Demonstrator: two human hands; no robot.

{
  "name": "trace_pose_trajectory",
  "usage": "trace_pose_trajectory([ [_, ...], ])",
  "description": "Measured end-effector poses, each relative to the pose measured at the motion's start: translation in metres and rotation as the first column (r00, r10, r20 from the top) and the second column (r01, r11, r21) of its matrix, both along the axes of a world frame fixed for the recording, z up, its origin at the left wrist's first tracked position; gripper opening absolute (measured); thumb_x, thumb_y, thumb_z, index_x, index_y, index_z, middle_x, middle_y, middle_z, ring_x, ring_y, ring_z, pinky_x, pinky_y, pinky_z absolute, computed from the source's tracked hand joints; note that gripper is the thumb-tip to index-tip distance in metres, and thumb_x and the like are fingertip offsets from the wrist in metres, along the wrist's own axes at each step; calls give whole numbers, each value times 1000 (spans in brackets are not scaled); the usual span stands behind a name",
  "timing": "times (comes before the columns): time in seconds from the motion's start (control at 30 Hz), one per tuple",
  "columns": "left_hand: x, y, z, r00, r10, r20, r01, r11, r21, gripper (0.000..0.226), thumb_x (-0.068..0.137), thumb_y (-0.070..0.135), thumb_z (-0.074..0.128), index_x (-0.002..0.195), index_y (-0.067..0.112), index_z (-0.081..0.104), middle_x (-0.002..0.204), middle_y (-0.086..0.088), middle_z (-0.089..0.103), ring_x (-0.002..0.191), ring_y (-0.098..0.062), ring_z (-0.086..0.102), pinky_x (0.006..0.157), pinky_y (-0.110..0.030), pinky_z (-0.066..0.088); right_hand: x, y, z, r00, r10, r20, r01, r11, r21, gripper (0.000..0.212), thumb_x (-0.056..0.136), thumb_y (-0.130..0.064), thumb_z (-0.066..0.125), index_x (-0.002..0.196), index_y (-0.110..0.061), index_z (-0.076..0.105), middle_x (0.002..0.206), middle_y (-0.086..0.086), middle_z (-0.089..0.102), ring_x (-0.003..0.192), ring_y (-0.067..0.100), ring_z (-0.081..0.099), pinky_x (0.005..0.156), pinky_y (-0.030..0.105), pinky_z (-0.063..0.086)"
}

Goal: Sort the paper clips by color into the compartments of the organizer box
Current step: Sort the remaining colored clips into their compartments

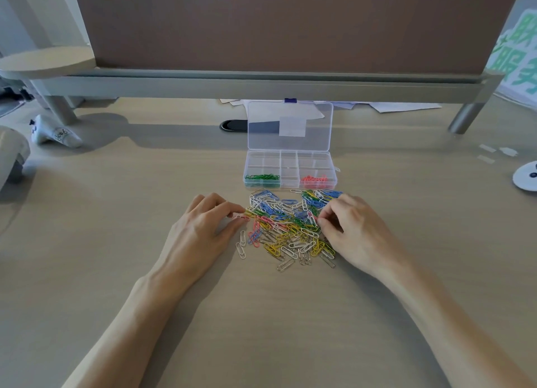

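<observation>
From the head view, my left hand (203,228) pinches a pink clip (241,217) at the left edge of the mixed pile of clips (290,230) on the table (261,315). My right hand (351,230) curls its fingers at the pile's right edge; whether it grips a clip I cannot tell. Just beyond stands the open organizer box (288,167), green clips (263,177) front-left, red clips (313,179) front-right.
</observation>
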State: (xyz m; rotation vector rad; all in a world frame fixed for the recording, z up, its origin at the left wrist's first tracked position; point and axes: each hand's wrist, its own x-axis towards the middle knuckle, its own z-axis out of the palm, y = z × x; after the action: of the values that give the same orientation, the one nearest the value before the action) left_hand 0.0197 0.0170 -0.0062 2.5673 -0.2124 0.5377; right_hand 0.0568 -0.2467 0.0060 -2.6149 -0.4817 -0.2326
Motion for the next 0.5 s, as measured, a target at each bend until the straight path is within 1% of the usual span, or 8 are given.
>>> trace_pose_trajectory([
  [0.13,1,1,-1,1000,-2,4,1,999,46,13,91,40,59,100,38,68,95,19,55,97,-3,44,64,-26,42,-10,5,8,995,-1,102,-14,989,146,9,86,-22,64,78,-21,61,78,-11,58,78,8,51,69,26,43],
  [0.2,1,2,-1,1000,-14,14,13,998,57,10,91,39,60,96,36,67,96,19,55,96,-4,45,61,-27,42,-15,15,15,991,29,128,-51,984,173,9,82,-23,67,75,-24,62,73,-12,57,72,8,52,64,28,45],
  [0.3,1,0,1,997,-43,65,34,992,124,11,93,36,58,92,28,66,94,16,56,92,-10,50,56,-28,44,-18,36,21,984,97,152,-120,981,151,9,79,-23,69,73,-22,62,67,-16,52,71,8,50,64,29,45],
  [0.4,3,-3,2,993,-61,99,37,973,230,19,95,37,52,89,22,63,92,11,59,89,-15,53,58,-23,38,-14,54,24,974,127,188,-148,984,102,8,78,-19,71,73,-18,65,61,-21,39,72,8,43,62,25,35],
  [0.43,3,-4,2,994,-64,93,41,972,231,18,94,36,54,88,21,63,92,10,59,89,-17,54,59,-23,38,-12,59,24,972,133,192,-151,985,83,6,78,-19,71,74,-18,66,62,-20,42,74,8,44,63,25,33],
  [0.5,4,-5,2,995,-67,68,52,978,201,13,91,33,62,88,20,64,92,9,59,90,-18,54,62,-24,40,-6,66,24,970,164,181,-174,984,41,5,80,-21,70,76,-19,67,70,-14,57,81,13,50,68,28,38],
])
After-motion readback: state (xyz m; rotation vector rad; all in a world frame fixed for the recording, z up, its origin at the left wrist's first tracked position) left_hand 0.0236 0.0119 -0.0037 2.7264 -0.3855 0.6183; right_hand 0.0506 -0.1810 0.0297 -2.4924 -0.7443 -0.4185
